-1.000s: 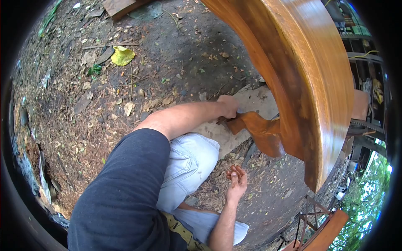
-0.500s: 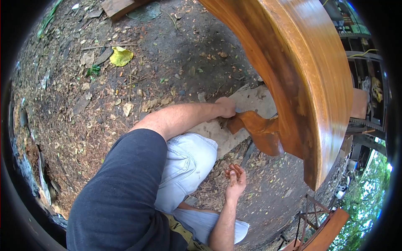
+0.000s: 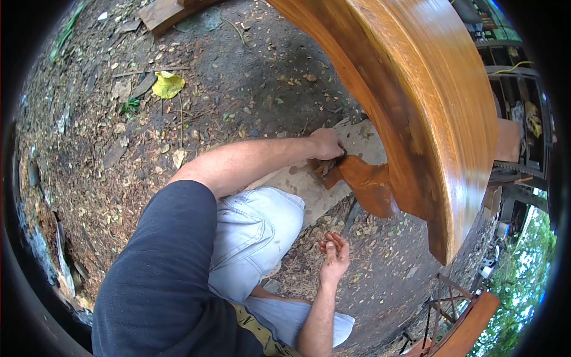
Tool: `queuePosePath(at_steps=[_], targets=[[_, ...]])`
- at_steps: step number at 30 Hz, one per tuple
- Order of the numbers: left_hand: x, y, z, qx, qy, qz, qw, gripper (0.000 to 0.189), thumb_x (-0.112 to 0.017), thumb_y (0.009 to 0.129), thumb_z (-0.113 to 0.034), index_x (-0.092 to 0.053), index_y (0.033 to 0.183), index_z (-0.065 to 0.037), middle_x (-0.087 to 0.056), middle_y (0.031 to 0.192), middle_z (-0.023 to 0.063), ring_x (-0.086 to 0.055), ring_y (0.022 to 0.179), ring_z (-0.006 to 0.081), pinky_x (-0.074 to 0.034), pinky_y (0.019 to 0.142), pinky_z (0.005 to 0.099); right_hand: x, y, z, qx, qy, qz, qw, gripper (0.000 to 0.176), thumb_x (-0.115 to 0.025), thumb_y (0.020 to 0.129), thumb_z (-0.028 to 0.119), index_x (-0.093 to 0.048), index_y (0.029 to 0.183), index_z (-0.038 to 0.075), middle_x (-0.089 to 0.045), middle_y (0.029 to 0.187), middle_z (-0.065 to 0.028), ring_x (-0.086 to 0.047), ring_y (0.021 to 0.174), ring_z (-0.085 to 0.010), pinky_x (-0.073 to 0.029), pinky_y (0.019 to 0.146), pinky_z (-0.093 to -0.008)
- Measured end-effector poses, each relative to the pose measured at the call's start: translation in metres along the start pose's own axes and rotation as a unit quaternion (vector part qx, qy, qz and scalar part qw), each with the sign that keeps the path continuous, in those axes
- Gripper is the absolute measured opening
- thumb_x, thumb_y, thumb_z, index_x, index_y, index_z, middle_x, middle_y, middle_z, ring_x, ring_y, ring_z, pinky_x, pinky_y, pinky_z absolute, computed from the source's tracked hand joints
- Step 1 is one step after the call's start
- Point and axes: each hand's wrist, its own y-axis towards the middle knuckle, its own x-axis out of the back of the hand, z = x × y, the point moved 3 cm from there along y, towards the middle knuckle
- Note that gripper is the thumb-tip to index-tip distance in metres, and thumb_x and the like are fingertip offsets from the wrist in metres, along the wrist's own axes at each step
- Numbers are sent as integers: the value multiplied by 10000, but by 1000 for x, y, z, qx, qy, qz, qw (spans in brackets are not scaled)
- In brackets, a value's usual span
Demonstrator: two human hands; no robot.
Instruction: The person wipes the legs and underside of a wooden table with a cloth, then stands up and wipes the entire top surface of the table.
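Nearest, beside the bent knee [image 3: 256, 229], the right hand [image 3: 334, 257] hangs palm up and empty, fingers loosely spread, apparently just resting. The left arm stretches straight out past the knee, and the left hand [image 3: 327, 144] is curled shut over the tip of the wooden foot [image 3: 366, 181], probably to work it. I cannot tell whether it pinches a pad. The foot stands on a pale board [image 3: 306, 189], likely to keep it off the dirt, under the varnished slab [image 3: 440, 113].
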Motion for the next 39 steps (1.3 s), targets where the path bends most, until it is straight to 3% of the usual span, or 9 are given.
queuePosePath(at_steps=[10, 16, 19, 25, 31, 34, 36, 37, 39], targets=[[30, -41, -66, -62, -31, 20, 997, 322, -690, 858, -272, -752, 1113, -86, -728, 1105, 156, -679, 1061, 308, -514, 947, 377, -2, 0, 7, -2, -1, 1, 1000, 300, -531, 999, 46, -522, 1273, -74, -649, 1178, -204, -666, 934, -205, -565, 823, -319], [38, -50, -91, 8, -155, 40, 987, 326, -724, 848, -210, -742, 1112, -19, -736, 1051, 164, -689, 988, 259, -521, 883, 346, -3, 0, 10, 9, 1, 5, 1000, 294, -513, 999, 26, -514, 1274, -77, -643, 1184, -218, -664, 937, -206, -574, 821, -325], [41, -54, -94, 47, -305, 53, 950, 282, -770, 787, -174, -766, 1006, 4, -735, 1049, 162, -681, 990, 267, -519, 858, 365, -1, 1, 5, 5, 11, 5, 1000, 289, -513, 1000, 24, -516, 1270, -77, -643, 1187, -218, -663, 934, -202, -576, 818, -324], [50, -68, -100, 30, -464, 89, 881, 363, -720, 863, -136, -683, 1156, 74, -699, 1153, 172, -659, 1042, 244, -515, 879, 349, -2, 1, 6, 10, 15, 4, 1000, 276, -512, 1002, 23, -521, 1259, -77, -651, 1169, -203, -661, 920, -193, -573, 811, -319], [51, -54, -97, -60, -613, 110, 780, 330, -639, 912, -116, -654, 1177, 80, -691, 1175, 181, -667, 1072, 262, -533, 920, 361, -5, 0, 9, -2, 11, 4, 1000, 265, -509, 1004, 25, -530, 1249, -74, -655, 1151, -189, -658, 913, -187, -562, 818, -309], [86, -34, -56, -146, -610, 148, 765, 343, -526, 982, -201, -645, 1155, 71, -692, 1110, 210, -684, 939, 264, -551, 765, 359, 0, 2, 0, 0, 21, 3, 1000, 269, -509, 1003, 26, -529, 1252, -74, -654, 1155, -185, -656, 915, -186, -558, 818, -301], [107, -15, -26, -43, -701, -41, 710, 375, -471, 1023, -262, -647, 1123, 54, -703, 1016, 183, -693, 845, 271, -548, 726, 319, -1, 1, 3, -7, 12, -3, 1000, 273, -507, 1003, 26, -527, 1256, -76, -653, 1157, -184, -656, 920, -186, -559, 818, -301], [124, -11, -7, -77, -665, -67, 740, 358, -462, 1031, -258, -636, 1154, 29, -699, 1052, 157, -686, 889, 239, -553, 754, 319, -2, -1, 3, -13, 8, -5, 1000, 275, -506, 1003, 25, -526, 1258, -77, -653, 1158, -184, -656, 922, -186, -559, 818, -300], [154, -28, 8, -60, -695, -111, 708, 347, -554, 993, -222, -588, 1216, 42, -675, 1172, 178, -692, 1000, 261, -573, 886, 366, -4, 0, 1, -14, -4, 0, 1000, 280, -508, 1003, 28, -524, 1263, -76, -653, 1159, -184, -656, 923, -187, -559, 817, -303]])
